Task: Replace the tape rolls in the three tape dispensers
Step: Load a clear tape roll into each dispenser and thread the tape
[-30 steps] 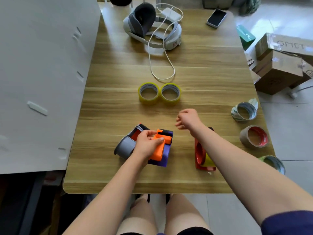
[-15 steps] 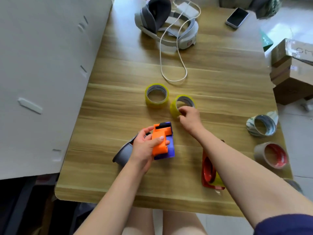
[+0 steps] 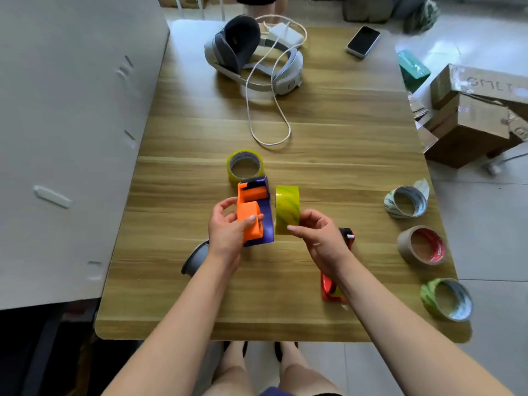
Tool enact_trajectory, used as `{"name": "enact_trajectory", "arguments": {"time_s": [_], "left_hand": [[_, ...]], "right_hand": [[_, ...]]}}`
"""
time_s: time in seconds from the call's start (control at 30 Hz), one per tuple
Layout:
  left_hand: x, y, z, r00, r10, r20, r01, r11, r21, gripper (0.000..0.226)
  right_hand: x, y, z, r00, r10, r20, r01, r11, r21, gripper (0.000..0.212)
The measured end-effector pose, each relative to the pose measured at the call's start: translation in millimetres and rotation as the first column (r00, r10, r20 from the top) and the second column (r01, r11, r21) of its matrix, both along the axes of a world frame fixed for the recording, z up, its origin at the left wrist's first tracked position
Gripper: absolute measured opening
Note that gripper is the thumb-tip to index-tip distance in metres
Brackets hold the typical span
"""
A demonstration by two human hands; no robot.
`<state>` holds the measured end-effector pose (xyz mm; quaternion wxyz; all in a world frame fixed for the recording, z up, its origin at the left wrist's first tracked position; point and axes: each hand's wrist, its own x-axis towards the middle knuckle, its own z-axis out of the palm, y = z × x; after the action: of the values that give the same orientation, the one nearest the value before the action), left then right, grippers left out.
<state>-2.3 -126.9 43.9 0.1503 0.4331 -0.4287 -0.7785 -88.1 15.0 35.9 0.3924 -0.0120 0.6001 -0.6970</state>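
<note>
Right grip [image 3: 320, 238] is now pinching the yellow roll [image 3: 287, 210], lifted off the desk [image 3: 343, 138] and standing on edge just at 3 o'clock of the orange-purple dispenser [image 3: 254, 207]. Left grip [image 3: 228, 232] is clasping that dispenser. Loading is likely coming next.

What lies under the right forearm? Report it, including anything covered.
A red tape dispenser lies on the table, yellowish tape showing at its near end. Its dark tip shows past the wrist; the forearm covers its middle.
</note>
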Motion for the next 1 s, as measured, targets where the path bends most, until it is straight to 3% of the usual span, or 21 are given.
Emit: {"name": "enact_trajectory", "arguments": {"time_s": [0.2, 0.4, 0.5, 0.6, 0.7, 0.77, 0.83, 0.87, 0.93, 0.97, 1.0], "left_hand": [[3, 4, 4, 0.990, -0.118, -0.082, 0.106, 0.984, -0.141, 0.039], [5, 13, 13, 0.946, -0.323, 0.029, 0.313, 0.885, -0.344, 0.016], [8, 17, 17, 0.913, -0.401, 0.075, 0.398, 0.836, -0.377, 0.004], [11, 23, 20, 0.828, -0.533, 0.172, 0.555, 0.742, -0.376, 0.020], [10, 27, 20, 0.754, -0.625, 0.203, 0.647, 0.652, -0.396, 0.018], [10, 27, 21, 0.761, -0.630, 0.154, 0.634, 0.673, -0.381, 0.011], [9, 26, 21, 0.805, -0.583, 0.106, 0.580, 0.739, -0.341, 0.020], [8, 25, 21, 0.824, -0.558, 0.099, 0.555, 0.761, -0.335, 0.031], [8, 23, 23, 0.846, -0.525, 0.098, 0.526, 0.787, -0.324, 0.047], [8, 22, 23, 0.850, -0.519, 0.093, 0.520, 0.797, -0.308, 0.050], [8, 21, 23, 0.851, -0.519, 0.086, 0.519, 0.804, -0.289, 0.050]], "right_hand": [[-5, -1, 21, 0.950, -0.187, 0.251, 0.191, 0.982, 0.011, 0.009], [-17, -3, 36, 0.789, -0.257, 0.558, 0.234, 0.966, 0.114, 0.014], [-22, -2, 39, 0.721, -0.271, 0.638, 0.214, 0.962, 0.167, 0.019], [-25, -1, 40, 0.662, -0.275, 0.697, 0.215, 0.961, 0.175, 0.024], [-26, -6, 40, 0.651, -0.253, 0.715, 0.191, 0.967, 0.168, 0.045], [-27, -8, 40, 0.662, -0.244, 0.709, 0.185, 0.969, 0.161, 0.039], [-27, -8, 43, 0.700, -0.247, 0.670, 0.167, 0.969, 0.182, 0.024], [-27, -7, 45, 0.770, -0.243, 0.590, 0.125, 0.964, 0.234, 0.017], [-24, -3, 46, 0.957, -0.135, 0.256, 0.038, 0.936, 0.350, 0.016], [-23, 1, 44, 0.999, -0.014, 0.031, 0.001, 0.919, 0.393, 0.031], [-22, 4, 43, 0.976, 0.134, -0.172, -0.050, 0.905, 0.421, 0.043]]}}
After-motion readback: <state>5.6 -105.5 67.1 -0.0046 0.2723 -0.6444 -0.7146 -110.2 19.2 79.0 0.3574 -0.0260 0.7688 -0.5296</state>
